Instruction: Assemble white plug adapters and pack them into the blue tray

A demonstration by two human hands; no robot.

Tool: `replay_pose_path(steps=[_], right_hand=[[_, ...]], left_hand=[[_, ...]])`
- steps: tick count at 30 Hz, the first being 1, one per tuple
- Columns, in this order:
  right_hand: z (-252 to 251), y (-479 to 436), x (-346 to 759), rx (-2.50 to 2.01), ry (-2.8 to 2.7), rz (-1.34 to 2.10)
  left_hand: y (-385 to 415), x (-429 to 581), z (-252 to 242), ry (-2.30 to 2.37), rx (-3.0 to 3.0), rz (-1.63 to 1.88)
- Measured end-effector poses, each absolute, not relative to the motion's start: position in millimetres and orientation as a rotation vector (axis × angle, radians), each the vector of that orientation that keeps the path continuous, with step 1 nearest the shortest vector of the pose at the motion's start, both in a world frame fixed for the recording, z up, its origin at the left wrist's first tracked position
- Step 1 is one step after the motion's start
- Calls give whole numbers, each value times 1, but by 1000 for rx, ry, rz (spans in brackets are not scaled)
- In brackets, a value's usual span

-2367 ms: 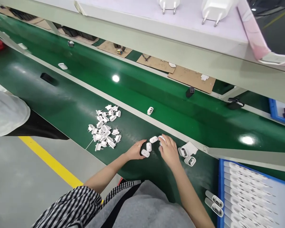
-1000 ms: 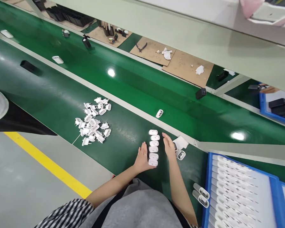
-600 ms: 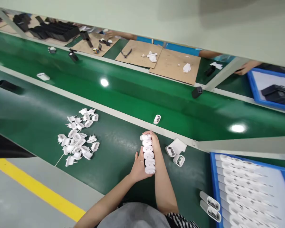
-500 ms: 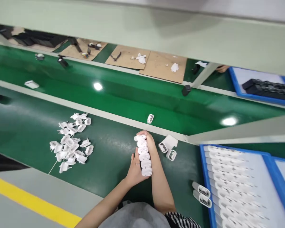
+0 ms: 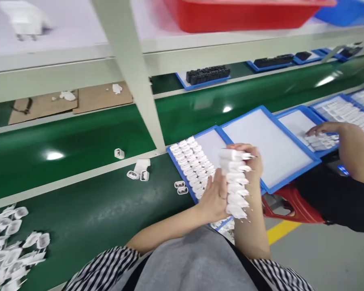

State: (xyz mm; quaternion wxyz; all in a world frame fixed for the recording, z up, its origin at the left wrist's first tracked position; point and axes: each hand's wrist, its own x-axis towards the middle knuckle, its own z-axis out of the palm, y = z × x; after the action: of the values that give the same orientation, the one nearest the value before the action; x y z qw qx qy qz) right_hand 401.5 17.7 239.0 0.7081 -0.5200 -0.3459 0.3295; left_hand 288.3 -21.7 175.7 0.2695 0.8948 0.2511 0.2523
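Note:
A row of several white plug housings [image 5: 235,184] is clasped between my two hands, its metal pins pointing right. My left hand [image 5: 214,196] presses on the row's left side, with a ring on one finger. Around the far end and right side of the row curls my right hand [image 5: 252,159]. Beneath and left of the hands lies a blue-edged tray [image 5: 210,139] with rows of white housings [image 5: 194,165]. Two open-ended white housings [image 5: 181,187] rest on the green bench just left of that tray.
A pile of white caps [image 5: 12,250] lies at the left. Three white housings [image 5: 141,167] sit near the bench's back edge, by a shelf post [image 5: 139,89]. A blue-edged tray [image 5: 267,145] stands right; beyond it another person's hand [image 5: 324,129] touches white parts. A red stool [image 5: 294,202] is below.
The view has swung right. My hands have carried the row of housings from over the green bench to above the trays, and the pins now point sideways. A co-worker's arm has come into view.

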Motion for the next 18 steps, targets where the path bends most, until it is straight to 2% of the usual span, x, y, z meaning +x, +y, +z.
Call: replay_pose_path(steps=[3, 6, 11, 18], right_hand=[[222, -14, 469, -1141, -606, 653], [196, -9, 511, -1173, -503, 743], [145, 64, 529, -1236, -526, 1099], [90, 175, 492, -1131, -706, 1334]], left_hand=[[-45, 354, 166, 546, 2438, 573], [-42, 395, 159, 630, 2478, 480], [13, 414, 152, 1035, 2533, 238], [91, 404, 130, 1517, 2457, -102]])
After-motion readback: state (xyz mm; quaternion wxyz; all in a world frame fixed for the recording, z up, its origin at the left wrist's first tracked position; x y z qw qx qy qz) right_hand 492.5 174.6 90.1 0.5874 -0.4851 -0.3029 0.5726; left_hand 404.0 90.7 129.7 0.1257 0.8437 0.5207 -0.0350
